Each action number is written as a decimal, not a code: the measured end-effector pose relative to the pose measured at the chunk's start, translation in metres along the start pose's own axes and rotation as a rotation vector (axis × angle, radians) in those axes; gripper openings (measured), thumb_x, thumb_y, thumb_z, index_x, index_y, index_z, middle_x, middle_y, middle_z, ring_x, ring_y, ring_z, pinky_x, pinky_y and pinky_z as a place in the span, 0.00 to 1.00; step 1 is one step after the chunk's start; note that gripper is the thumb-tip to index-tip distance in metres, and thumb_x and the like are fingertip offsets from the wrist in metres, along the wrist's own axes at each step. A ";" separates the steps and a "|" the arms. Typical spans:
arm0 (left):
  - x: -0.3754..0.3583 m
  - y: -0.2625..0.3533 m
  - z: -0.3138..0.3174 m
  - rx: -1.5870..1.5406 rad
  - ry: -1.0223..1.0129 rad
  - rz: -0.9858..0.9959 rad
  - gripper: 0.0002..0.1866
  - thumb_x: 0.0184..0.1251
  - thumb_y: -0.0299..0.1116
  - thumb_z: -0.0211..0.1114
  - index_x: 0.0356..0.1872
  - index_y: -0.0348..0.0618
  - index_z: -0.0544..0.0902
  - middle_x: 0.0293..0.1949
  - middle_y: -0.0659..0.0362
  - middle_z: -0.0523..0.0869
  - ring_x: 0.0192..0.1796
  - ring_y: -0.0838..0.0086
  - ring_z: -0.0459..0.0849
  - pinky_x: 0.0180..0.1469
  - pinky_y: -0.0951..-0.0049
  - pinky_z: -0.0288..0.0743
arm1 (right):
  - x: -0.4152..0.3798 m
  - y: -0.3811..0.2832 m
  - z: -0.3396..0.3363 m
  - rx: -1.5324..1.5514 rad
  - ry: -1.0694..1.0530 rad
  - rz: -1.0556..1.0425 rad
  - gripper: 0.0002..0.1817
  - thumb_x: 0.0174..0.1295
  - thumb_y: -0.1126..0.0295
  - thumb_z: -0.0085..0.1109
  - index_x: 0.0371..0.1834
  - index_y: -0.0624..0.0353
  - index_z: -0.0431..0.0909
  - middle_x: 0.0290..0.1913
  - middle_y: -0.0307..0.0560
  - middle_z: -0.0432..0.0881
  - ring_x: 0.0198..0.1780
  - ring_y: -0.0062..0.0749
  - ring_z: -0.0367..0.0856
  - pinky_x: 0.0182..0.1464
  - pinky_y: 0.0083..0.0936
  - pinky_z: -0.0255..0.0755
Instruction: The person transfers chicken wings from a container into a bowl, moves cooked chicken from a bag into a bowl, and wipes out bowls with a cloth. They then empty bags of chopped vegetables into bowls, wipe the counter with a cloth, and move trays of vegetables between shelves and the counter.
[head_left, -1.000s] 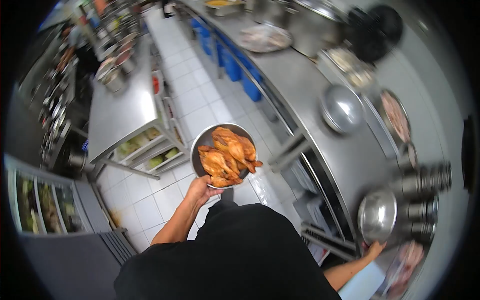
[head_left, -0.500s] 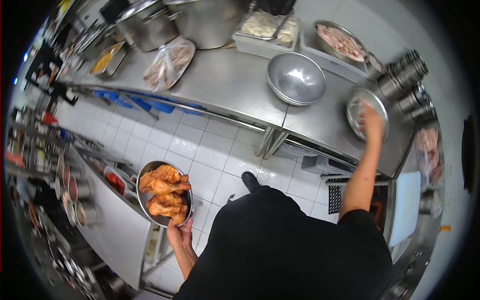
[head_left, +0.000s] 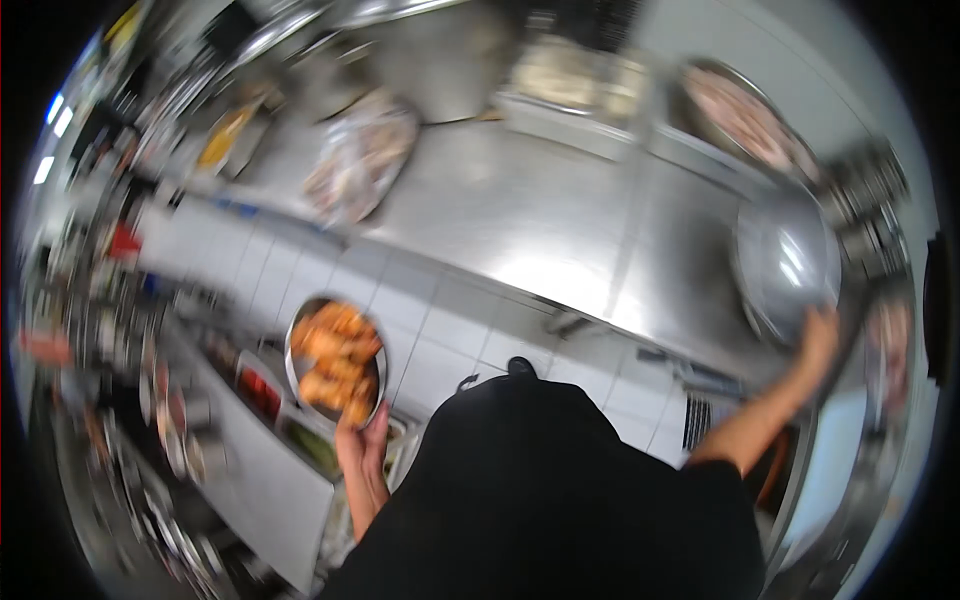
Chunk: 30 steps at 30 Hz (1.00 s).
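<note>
My left hand (head_left: 364,440) holds the near rim of an oval metal tray (head_left: 292,365) out over the floor. Two browned roast chickens (head_left: 335,350) lie in that tray. At the right end of the steel counter, my right hand (head_left: 820,338) grips the near edge of a large metal bowl (head_left: 785,255). The bowl's shiny round surface sits over the spot where a smaller bowl stood. Motion blurs the fingers of both hands.
Along the back of the steel counter (head_left: 480,200) are a bagged piece of meat (head_left: 360,165), a white tub (head_left: 565,125) and a bowl of pale meat strips (head_left: 740,115). Stacked metal containers (head_left: 870,190) stand at the right. A lower counter (head_left: 250,480) is at the left.
The large bowl has moved from the counter's middle to its right end, now in my right hand. The view has shifted; my left hand still holds the chicken tray.
</note>
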<state>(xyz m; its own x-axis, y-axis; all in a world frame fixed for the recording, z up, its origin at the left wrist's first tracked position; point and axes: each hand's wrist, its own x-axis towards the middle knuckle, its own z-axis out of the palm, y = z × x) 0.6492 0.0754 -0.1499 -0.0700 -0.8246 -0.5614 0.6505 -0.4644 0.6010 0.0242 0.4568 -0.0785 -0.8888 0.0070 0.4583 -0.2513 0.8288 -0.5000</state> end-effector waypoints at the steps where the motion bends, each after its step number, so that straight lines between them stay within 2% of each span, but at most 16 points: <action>1: 0.000 0.000 -0.004 0.027 -0.025 -0.004 0.20 0.66 0.30 0.54 0.57 0.30 0.72 0.51 0.46 0.82 0.50 0.53 0.83 0.49 0.60 0.83 | 0.023 0.080 0.000 0.295 -0.101 0.113 0.32 0.57 0.64 0.54 0.65 0.66 0.66 0.57 0.63 0.75 0.53 0.47 0.78 0.54 0.38 0.73; 2: 0.004 0.000 -0.011 0.058 -0.056 -0.011 0.20 0.65 0.29 0.54 0.56 0.30 0.72 0.51 0.46 0.82 0.50 0.53 0.83 0.49 0.60 0.83 | 0.045 0.155 -0.001 0.576 -0.169 0.254 0.32 0.57 0.66 0.55 0.66 0.69 0.65 0.60 0.64 0.73 0.56 0.48 0.76 0.58 0.39 0.71; 3: 0.005 -0.002 -0.016 0.035 -0.106 -0.027 0.20 0.64 0.29 0.53 0.56 0.30 0.72 0.51 0.45 0.82 0.50 0.53 0.84 0.48 0.61 0.84 | 0.048 0.189 -0.010 0.395 -0.149 0.215 0.32 0.55 0.68 0.56 0.64 0.72 0.65 0.60 0.65 0.74 0.55 0.47 0.77 0.58 0.38 0.72; 5: 0.002 0.000 -0.014 0.028 -0.177 -0.018 0.21 0.61 0.27 0.52 0.56 0.29 0.72 0.49 0.44 0.82 0.48 0.53 0.85 0.46 0.64 0.85 | 0.038 0.217 -0.008 0.237 -0.160 0.291 0.32 0.55 0.69 0.56 0.64 0.72 0.66 0.58 0.64 0.74 0.53 0.47 0.77 0.56 0.38 0.72; 10: -0.020 0.008 0.014 0.048 -0.042 -0.037 0.19 0.62 0.26 0.51 0.52 0.28 0.73 0.46 0.43 0.84 0.44 0.55 0.86 0.42 0.65 0.86 | 0.006 0.203 0.034 0.174 -0.219 0.419 0.31 0.54 0.69 0.55 0.62 0.72 0.67 0.54 0.63 0.77 0.49 0.46 0.77 0.53 0.39 0.72; 14: -0.007 0.021 0.006 0.068 -0.037 -0.037 0.19 0.62 0.26 0.50 0.53 0.27 0.73 0.46 0.42 0.83 0.44 0.55 0.86 0.42 0.65 0.86 | -0.018 0.197 0.029 0.229 -0.202 0.465 0.30 0.54 0.69 0.55 0.61 0.72 0.67 0.50 0.61 0.78 0.45 0.46 0.78 0.50 0.40 0.73; 17: 0.015 0.040 0.007 0.071 -0.076 -0.066 0.20 0.62 0.25 0.48 0.54 0.26 0.72 0.47 0.42 0.83 0.45 0.54 0.86 0.41 0.67 0.87 | -0.013 0.204 0.043 0.492 -0.174 0.493 0.29 0.53 0.69 0.55 0.60 0.72 0.68 0.48 0.60 0.79 0.42 0.45 0.78 0.48 0.40 0.73; 18: 0.026 0.048 0.004 0.047 -0.082 -0.079 0.20 0.62 0.25 0.47 0.54 0.27 0.72 0.47 0.42 0.83 0.45 0.54 0.86 0.40 0.68 0.87 | -0.045 0.121 0.022 0.310 -0.028 0.312 0.28 0.52 0.68 0.56 0.57 0.73 0.70 0.47 0.62 0.80 0.44 0.48 0.78 0.49 0.40 0.73; 19: 0.035 0.057 0.002 0.044 -0.074 -0.080 0.21 0.61 0.26 0.48 0.55 0.27 0.71 0.48 0.42 0.83 0.46 0.52 0.86 0.41 0.67 0.87 | -0.073 0.020 -0.007 0.078 -0.054 0.269 0.30 0.54 0.71 0.57 0.61 0.76 0.67 0.54 0.66 0.77 0.52 0.50 0.78 0.58 0.37 0.69; 22: 0.067 0.081 -0.013 0.059 -0.087 -0.076 0.22 0.62 0.27 0.49 0.57 0.28 0.71 0.49 0.43 0.82 0.47 0.51 0.85 0.43 0.66 0.87 | -0.092 -0.079 -0.009 0.052 -0.099 0.050 0.29 0.57 0.69 0.56 0.61 0.73 0.67 0.53 0.68 0.77 0.51 0.52 0.78 0.59 0.35 0.67; 23: 0.076 0.092 -0.016 0.067 -0.076 -0.065 0.22 0.62 0.28 0.50 0.56 0.28 0.71 0.49 0.43 0.82 0.47 0.52 0.85 0.43 0.65 0.86 | -0.098 -0.111 -0.007 0.039 -0.123 0.065 0.28 0.61 0.66 0.56 0.62 0.70 0.67 0.53 0.63 0.77 0.51 0.48 0.77 0.58 0.34 0.67; 25: 0.092 0.121 -0.016 0.084 -0.003 -0.016 0.19 0.62 0.28 0.50 0.52 0.28 0.74 0.47 0.44 0.83 0.46 0.57 0.86 0.43 0.61 0.86 | -0.098 -0.153 0.019 0.337 -0.145 0.012 0.28 0.63 0.65 0.55 0.64 0.68 0.65 0.53 0.62 0.77 0.50 0.46 0.77 0.57 0.34 0.69; 26: 0.102 0.135 -0.024 0.068 0.001 -0.027 0.19 0.62 0.28 0.50 0.52 0.28 0.74 0.46 0.44 0.83 0.46 0.57 0.86 0.42 0.61 0.86 | -0.109 -0.200 0.028 0.492 -0.165 -0.009 0.28 0.64 0.65 0.54 0.65 0.68 0.65 0.54 0.61 0.77 0.50 0.45 0.78 0.56 0.34 0.69; 29: 0.130 0.180 -0.039 0.044 -0.004 -0.039 0.20 0.62 0.28 0.50 0.53 0.27 0.72 0.46 0.44 0.83 0.44 0.56 0.86 0.42 0.60 0.86 | -0.191 -0.384 0.006 0.511 -0.165 -0.535 0.35 0.62 0.52 0.63 0.61 0.72 0.68 0.55 0.70 0.74 0.54 0.54 0.75 0.58 0.46 0.69; 30: 0.138 0.198 -0.041 0.057 -0.012 -0.042 0.20 0.62 0.28 0.50 0.53 0.27 0.72 0.45 0.44 0.83 0.44 0.56 0.86 0.42 0.60 0.86 | -0.193 -0.408 0.033 0.575 -0.215 -0.495 0.32 0.63 0.57 0.60 0.63 0.71 0.66 0.56 0.66 0.75 0.54 0.49 0.75 0.58 0.41 0.69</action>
<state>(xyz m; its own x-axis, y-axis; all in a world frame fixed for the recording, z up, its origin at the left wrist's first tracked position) 0.7994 -0.1172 -0.1311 -0.1054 -0.8074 -0.5805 0.6030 -0.5160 0.6083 0.2857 0.0989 0.0123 -0.6620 -0.4439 0.6039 -0.7436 0.2880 -0.6034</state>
